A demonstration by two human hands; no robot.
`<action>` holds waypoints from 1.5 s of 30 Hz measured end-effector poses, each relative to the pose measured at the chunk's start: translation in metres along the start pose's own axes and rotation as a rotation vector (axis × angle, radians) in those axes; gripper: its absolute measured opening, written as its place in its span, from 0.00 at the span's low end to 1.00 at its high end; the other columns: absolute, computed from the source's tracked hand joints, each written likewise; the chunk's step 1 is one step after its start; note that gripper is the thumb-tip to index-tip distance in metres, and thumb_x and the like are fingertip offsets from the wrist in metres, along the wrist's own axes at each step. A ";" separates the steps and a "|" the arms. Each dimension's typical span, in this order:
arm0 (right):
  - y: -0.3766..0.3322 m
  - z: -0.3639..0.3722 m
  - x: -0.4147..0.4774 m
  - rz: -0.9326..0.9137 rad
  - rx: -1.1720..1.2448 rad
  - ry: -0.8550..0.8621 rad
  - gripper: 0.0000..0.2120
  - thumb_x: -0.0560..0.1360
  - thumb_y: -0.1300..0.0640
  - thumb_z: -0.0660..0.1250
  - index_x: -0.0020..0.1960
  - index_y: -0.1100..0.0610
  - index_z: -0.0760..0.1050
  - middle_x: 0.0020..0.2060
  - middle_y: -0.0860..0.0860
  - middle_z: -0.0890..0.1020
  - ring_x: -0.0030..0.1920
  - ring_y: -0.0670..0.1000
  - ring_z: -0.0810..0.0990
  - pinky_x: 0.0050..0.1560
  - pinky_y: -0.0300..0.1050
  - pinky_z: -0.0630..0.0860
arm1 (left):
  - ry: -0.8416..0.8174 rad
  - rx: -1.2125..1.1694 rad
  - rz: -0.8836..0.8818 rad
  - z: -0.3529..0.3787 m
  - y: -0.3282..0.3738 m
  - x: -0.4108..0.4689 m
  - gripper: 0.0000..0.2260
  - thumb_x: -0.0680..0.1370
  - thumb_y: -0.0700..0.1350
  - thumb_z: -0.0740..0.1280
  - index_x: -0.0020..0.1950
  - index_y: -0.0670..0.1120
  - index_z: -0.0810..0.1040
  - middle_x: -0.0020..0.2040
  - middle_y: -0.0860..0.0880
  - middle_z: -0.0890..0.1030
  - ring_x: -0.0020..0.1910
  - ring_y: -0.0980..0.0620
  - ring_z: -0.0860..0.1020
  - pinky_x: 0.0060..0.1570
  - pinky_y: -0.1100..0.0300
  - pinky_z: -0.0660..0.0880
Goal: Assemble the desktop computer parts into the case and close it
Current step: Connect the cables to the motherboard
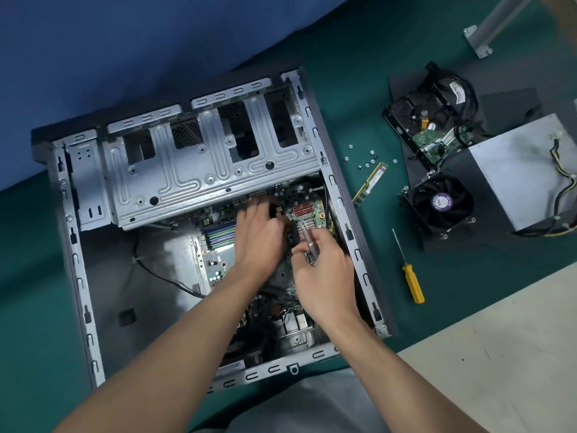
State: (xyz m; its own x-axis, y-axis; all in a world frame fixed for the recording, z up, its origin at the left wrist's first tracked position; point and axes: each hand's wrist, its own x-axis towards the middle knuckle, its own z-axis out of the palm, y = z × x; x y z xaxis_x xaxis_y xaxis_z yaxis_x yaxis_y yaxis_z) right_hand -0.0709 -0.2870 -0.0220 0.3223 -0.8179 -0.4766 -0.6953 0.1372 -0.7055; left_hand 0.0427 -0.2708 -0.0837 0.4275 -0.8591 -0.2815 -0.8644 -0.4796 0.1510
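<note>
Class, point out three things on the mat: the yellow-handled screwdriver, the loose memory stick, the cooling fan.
yellow-handled screwdriver (413,284), head view, on its yellow handle.
memory stick (371,184), head view, mid-length of its green board.
cooling fan (441,202), head view, on its purple hub label.

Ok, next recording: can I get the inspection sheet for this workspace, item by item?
Surface: green mat; a pale surface at lower right.
Job's things: open case lying flat, motherboard inside. The hard drive, cooler fan, power supply and RAM stick lie outside, right of the case.
Clutter: loose screws near the RAM stick; yellow screwdriver on the mat.
Grippers: left hand down on the motherboard, grip unclear; right hand pinches a silver tool.
Cables: black cable across the case floor; supply leads at the power supply's right side.
Surroundings: blue cloth behind; metal bracket at top right.
</note>
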 end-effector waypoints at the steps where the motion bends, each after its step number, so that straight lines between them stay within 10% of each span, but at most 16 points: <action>1: -0.001 0.000 0.000 0.006 0.001 -0.003 0.07 0.76 0.60 0.62 0.52 0.50 0.73 0.40 0.45 0.81 0.33 0.48 0.77 0.36 0.43 0.72 | 0.002 0.031 0.008 0.001 0.001 0.000 0.07 0.72 0.40 0.72 0.50 0.44 0.84 0.62 0.40 0.76 0.65 0.40 0.69 0.59 0.48 0.65; 11: -0.003 -0.003 0.001 0.080 0.036 -0.026 0.06 0.76 0.59 0.61 0.52 0.50 0.70 0.38 0.45 0.79 0.34 0.50 0.78 0.37 0.47 0.74 | -0.063 0.126 -0.015 -0.001 0.004 0.008 0.08 0.70 0.47 0.76 0.48 0.52 0.84 0.71 0.44 0.69 0.73 0.43 0.59 0.70 0.47 0.51; 16: -0.001 -0.003 0.001 0.150 0.033 -0.063 0.16 0.80 0.57 0.55 0.67 0.55 0.63 0.37 0.50 0.79 0.35 0.53 0.77 0.37 0.47 0.71 | -0.009 0.178 0.018 -0.001 0.002 0.009 0.06 0.70 0.46 0.74 0.46 0.51 0.84 0.71 0.43 0.69 0.73 0.43 0.59 0.66 0.49 0.44; 20: -0.003 -0.007 -0.002 0.025 -0.235 -0.091 0.24 0.74 0.69 0.59 0.70 0.64 0.62 0.54 0.57 0.76 0.50 0.56 0.78 0.50 0.47 0.73 | 0.062 0.177 0.055 0.004 -0.002 0.005 0.07 0.68 0.45 0.77 0.45 0.50 0.85 0.66 0.42 0.74 0.69 0.42 0.63 0.65 0.48 0.49; 25: -0.009 -0.008 0.000 -0.064 -0.446 -0.157 0.26 0.71 0.75 0.61 0.69 0.65 0.65 0.65 0.60 0.65 0.45 0.55 0.78 0.50 0.50 0.78 | 0.104 0.207 0.132 0.006 -0.008 0.004 0.10 0.63 0.45 0.79 0.42 0.48 0.85 0.59 0.41 0.78 0.65 0.40 0.70 0.62 0.46 0.53; 37: -0.010 -0.002 0.019 -0.224 -0.558 -0.031 0.18 0.71 0.73 0.61 0.60 0.66 0.75 0.56 0.58 0.76 0.51 0.53 0.77 0.50 0.37 0.71 | 0.074 0.205 0.191 0.001 -0.010 0.012 0.08 0.69 0.53 0.75 0.42 0.50 0.86 0.62 0.46 0.77 0.67 0.45 0.67 0.63 0.45 0.57; 45: -0.018 -0.003 0.025 -0.278 -0.640 -0.085 0.15 0.73 0.72 0.60 0.57 0.67 0.77 0.56 0.60 0.76 0.49 0.58 0.79 0.54 0.48 0.76 | -0.053 0.125 0.202 -0.007 -0.014 0.021 0.08 0.72 0.50 0.72 0.47 0.47 0.84 0.66 0.47 0.73 0.66 0.44 0.70 0.65 0.45 0.62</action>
State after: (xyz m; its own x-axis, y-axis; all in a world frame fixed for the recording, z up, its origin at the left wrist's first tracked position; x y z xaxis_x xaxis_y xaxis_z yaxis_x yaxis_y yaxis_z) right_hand -0.0524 -0.3112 -0.0195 0.5741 -0.7247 -0.3811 -0.8128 -0.4481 -0.3722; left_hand 0.0652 -0.2836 -0.0852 0.2308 -0.9233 -0.3069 -0.9585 -0.2700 0.0915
